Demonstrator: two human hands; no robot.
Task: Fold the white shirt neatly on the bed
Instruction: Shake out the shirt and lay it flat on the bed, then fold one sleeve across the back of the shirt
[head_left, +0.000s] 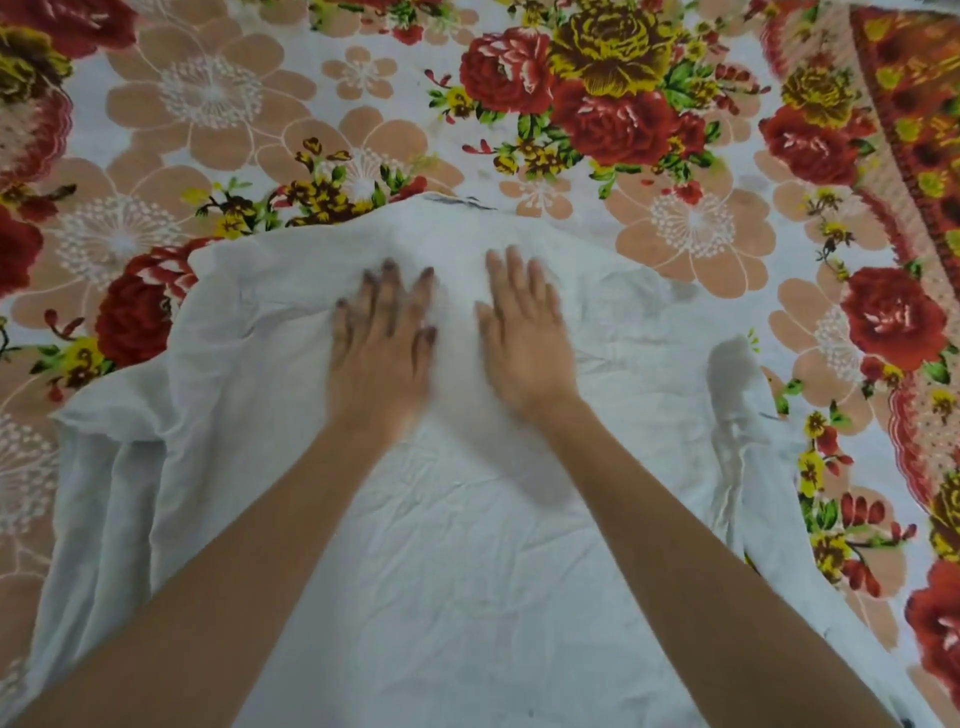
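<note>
White shirt (467, 545) is spread on the floral bed (701, 234), wrinkled, no fold made yet. Left hand (382, 343) and right hand (524, 343) are pressed flat on it, palms down, fingers extended, nothing gripped. Outward of both palms, bunched sleeves are left unfolded.

There is only the one view, from a camera worn on the person's head, so nothing is shared with a second angle. It looks forward and steeply down, almost straight onto the bed (691, 218), whose flowered cover fills the picture to every edge. The lens is wide: the cover's pattern bends toward the corners. It sits close, with both bare forearms entering from the bottom edge and reaching up toward the middle. The left hand (382, 338) and right hand (524, 338) lie near the picture's centre on the white shirt (467, 571), which spreads across the near part of the bed and runs off the bottom edge.
</note>
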